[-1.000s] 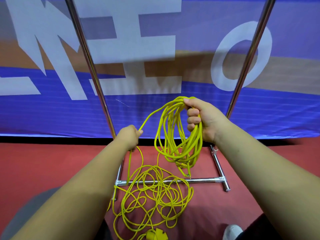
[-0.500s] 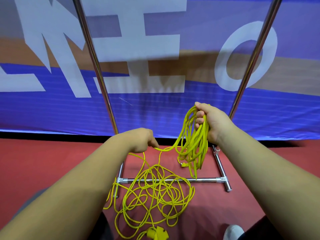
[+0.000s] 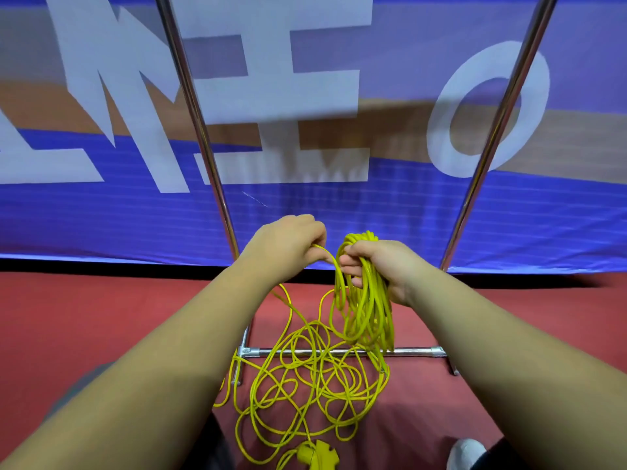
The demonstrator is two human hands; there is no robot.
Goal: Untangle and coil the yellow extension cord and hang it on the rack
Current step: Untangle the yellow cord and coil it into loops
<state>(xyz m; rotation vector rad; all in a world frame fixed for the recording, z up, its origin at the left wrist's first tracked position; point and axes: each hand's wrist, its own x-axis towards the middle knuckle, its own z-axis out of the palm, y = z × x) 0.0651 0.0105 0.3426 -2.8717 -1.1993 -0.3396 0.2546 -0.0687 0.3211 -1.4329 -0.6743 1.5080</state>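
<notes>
The yellow extension cord (image 3: 368,310) hangs partly as a bundle of loops from the right hand (image 3: 386,266), whose fingers are curled around it. The rest lies tangled on the red floor (image 3: 101,310), across the bottom bar of the rack (image 3: 414,351), with its socket block (image 3: 317,454) nearest the person. The left hand (image 3: 285,245) pinches one strand just beside the right hand, before a blue banner (image 3: 339,215).

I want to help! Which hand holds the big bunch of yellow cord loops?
The right hand grips the bundled loops of the yellow extension cord; the left hand pinches only one strand.
</notes>
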